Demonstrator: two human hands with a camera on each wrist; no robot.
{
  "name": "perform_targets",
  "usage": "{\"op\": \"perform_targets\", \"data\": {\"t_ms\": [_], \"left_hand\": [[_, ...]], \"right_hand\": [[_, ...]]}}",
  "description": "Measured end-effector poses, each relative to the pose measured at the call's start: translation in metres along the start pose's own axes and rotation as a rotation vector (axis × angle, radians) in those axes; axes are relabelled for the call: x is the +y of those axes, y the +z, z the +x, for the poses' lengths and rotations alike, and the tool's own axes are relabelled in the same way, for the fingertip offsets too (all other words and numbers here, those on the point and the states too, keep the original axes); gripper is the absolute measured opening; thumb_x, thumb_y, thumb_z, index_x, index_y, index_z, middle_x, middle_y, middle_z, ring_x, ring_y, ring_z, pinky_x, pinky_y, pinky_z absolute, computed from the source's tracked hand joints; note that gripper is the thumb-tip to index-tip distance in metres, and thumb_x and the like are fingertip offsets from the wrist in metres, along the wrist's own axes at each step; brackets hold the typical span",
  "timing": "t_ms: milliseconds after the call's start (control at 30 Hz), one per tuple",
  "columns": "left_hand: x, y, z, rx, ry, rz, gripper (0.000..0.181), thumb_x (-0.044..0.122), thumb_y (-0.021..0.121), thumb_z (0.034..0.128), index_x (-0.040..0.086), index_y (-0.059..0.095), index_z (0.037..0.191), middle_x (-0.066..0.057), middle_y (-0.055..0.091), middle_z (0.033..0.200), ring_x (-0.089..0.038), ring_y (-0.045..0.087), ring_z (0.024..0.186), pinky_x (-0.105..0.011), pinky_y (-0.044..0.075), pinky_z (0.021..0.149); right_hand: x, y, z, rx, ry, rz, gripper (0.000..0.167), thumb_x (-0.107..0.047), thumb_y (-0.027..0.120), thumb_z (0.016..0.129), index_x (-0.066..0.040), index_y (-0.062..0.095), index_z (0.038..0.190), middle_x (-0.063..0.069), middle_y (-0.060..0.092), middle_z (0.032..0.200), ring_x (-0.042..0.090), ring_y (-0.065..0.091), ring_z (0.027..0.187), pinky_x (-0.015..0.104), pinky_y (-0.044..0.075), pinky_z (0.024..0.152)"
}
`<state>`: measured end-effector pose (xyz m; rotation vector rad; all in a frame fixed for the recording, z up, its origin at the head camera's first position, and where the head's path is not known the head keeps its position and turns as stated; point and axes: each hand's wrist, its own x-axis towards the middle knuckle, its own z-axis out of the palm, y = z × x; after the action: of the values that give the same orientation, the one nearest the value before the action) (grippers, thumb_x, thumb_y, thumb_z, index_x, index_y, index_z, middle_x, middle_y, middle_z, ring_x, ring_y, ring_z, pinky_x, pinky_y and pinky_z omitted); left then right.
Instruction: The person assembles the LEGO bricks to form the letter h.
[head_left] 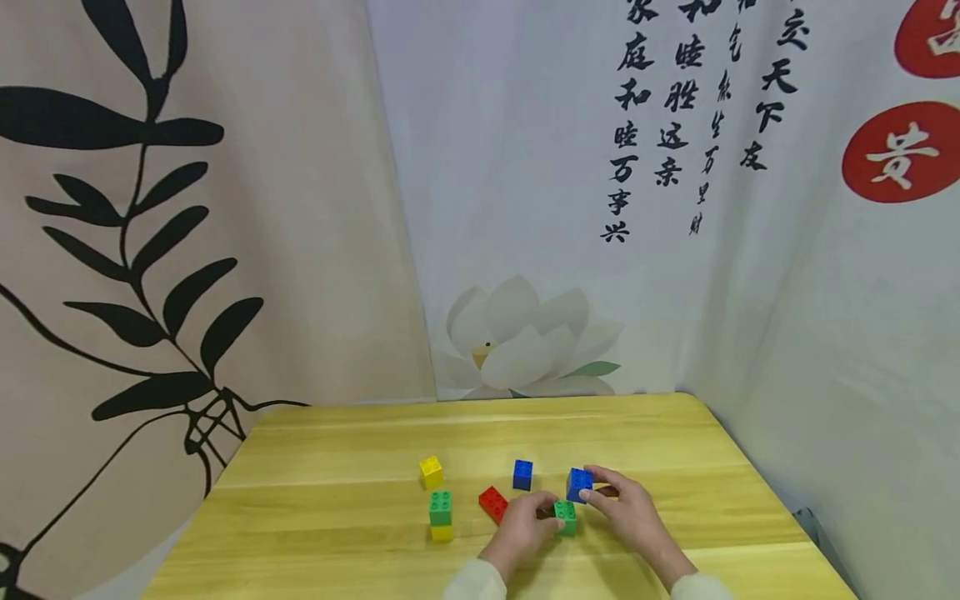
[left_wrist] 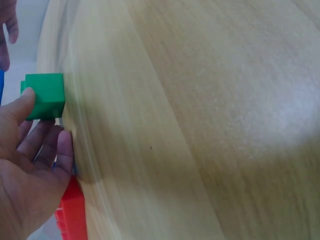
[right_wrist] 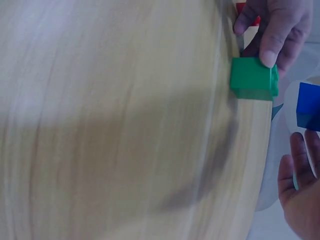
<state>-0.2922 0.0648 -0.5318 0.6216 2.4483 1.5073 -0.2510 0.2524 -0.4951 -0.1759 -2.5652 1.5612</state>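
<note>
In the head view my left hand (head_left: 521, 527) pinches a green block (head_left: 566, 518) between thumb and fingers, at or just over the table. In the left wrist view the thumb presses the studded side of that green block (left_wrist: 46, 95). My right hand (head_left: 633, 515) pinches a blue block (head_left: 579, 485) by its side, raised a little above and right of the green one. The right wrist view shows the blue block (right_wrist: 308, 107) apart from the green block (right_wrist: 252, 77). Beside my left hand lies a red block (head_left: 492, 504), partly hidden by it.
Another blue block (head_left: 522, 474) stands behind the hands. To the left, a green block (head_left: 440, 507) sits stacked on a yellow block (head_left: 442, 533), with a separate yellow block (head_left: 431, 472) behind. The wooden table (head_left: 322, 483) ends against a printed curtain (head_left: 322, 208).
</note>
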Motion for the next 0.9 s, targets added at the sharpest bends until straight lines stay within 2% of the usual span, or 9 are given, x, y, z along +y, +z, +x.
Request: {"op": "perform_targets", "data": {"t_ms": [100,367,600,733,900], "left_hand": [[-0.001,-0.002,-0.001,0.008,0.027,0.013,0.025,0.008,0.075,0.087,0.004,0.071,0.112,0.0,0.071,0.097,-0.015,0.063,0.087,-0.036,0.054,0.081],[0.001,-0.001,-0.002,0.001,0.023,0.023,0.028,0.008,0.075,0.0876,0.004,0.07,0.115,-0.001,0.07,0.097,-0.014,0.063,0.087,-0.036,0.054,0.081],[0.0,-0.003,-0.002,0.007,0.033,0.034,0.028,0.009,0.075,0.0879,0.003,0.07,0.115,-0.001,0.07,0.097,-0.016,0.063,0.088,-0.038,0.054,0.081],[0.0,-0.003,-0.001,-0.001,0.035,0.052,0.027,0.009,0.075,0.0879,0.004,0.07,0.114,-0.001,0.07,0.097,-0.014,0.062,0.087,-0.036,0.054,0.08],[0.001,-0.002,0.001,-0.015,0.01,0.039,0.031,0.009,0.074,0.0884,0.002,0.069,0.118,-0.001,0.07,0.099,-0.013,0.062,0.088,-0.036,0.054,0.082]], "right_hand": [[-0.004,0.002,0.0,-0.03,-0.028,-0.006,0.041,-0.018,0.072,0.092,-0.007,0.064,0.13,0.011,0.067,0.115,0.023,0.063,0.097,0.035,0.055,0.074],[-0.004,-0.002,0.0,-0.077,-0.025,-0.031,0.04,-0.018,0.071,0.092,-0.011,0.065,0.131,0.011,0.066,0.119,0.023,0.062,0.099,0.036,0.055,0.074],[0.002,0.001,0.0,-0.122,-0.064,-0.033,0.045,-0.02,0.073,0.091,-0.005,0.062,0.132,0.016,0.063,0.124,0.025,0.062,0.099,0.038,0.056,0.075],[0.005,0.002,0.0,-0.116,-0.07,-0.064,0.045,-0.019,0.073,0.09,-0.005,0.063,0.131,0.016,0.064,0.122,0.026,0.063,0.099,0.038,0.056,0.075],[0.007,0.004,0.001,-0.125,-0.074,-0.059,0.044,-0.019,0.074,0.09,-0.003,0.064,0.13,0.018,0.064,0.123,0.026,0.064,0.098,0.039,0.055,0.077]]}}
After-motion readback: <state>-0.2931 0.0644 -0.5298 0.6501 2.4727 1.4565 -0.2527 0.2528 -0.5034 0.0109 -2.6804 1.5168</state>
